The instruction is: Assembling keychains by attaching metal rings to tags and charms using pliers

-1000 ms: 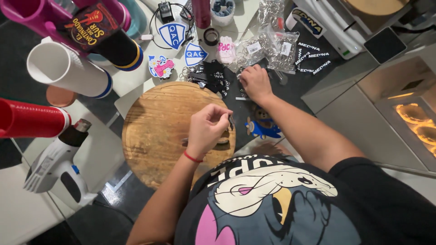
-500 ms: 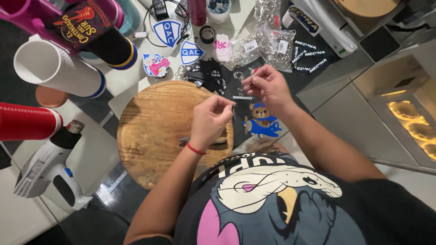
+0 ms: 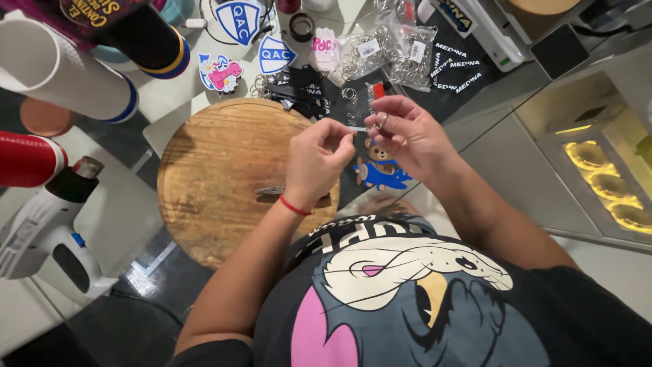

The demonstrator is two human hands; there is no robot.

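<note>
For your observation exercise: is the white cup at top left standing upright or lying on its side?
On its side. The white cup shows its long wall stretched across the table, beside a red cup that lies the same way.

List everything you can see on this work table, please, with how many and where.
Round wooden board: one, brown, middle of the table.
Small pliers: one, metal, lying on the board by the left wrist.
Bear cutout: one, blue and brown, under the hands.
Shield cutouts: two, blue and white, beyond the board.
Bags of metal rings: several, clear, top middle.
Black straps: a pile, past the board.
Tumblers: several, white, black, red, at left.
Heat gun: one, white and black, lower left.
Lit oven: one, grey, at right.
Left hand: pinching something small; red wristband.
Right hand: holding a small metal ring at the fingertips.
</note>
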